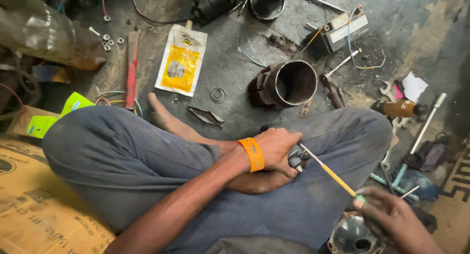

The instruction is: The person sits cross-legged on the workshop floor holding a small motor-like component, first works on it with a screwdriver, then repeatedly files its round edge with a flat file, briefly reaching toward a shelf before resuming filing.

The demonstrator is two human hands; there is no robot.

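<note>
Seated cross-legged, our left hand (276, 148) grips a small dark metal part (295, 158) over the lap; our right hand (391, 217) closes on a yellow-shafted screwdriver (329, 171) set against it. A slipping tip could jab the holding fingers. Ahead lie a steel cylinder housing (289, 83), grease pouch (181, 60) and amber bottle (400, 108)

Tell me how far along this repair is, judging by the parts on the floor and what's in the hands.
Done, it seems: the unit is stripped, with a metal cylinder housing, washers and a motor body lying apart on the floor. In hand: the left hand grips a small dark part while the right hand works a yellow-handled screwdriver into it. Left: the scattered parts remain unassembled.
</note>
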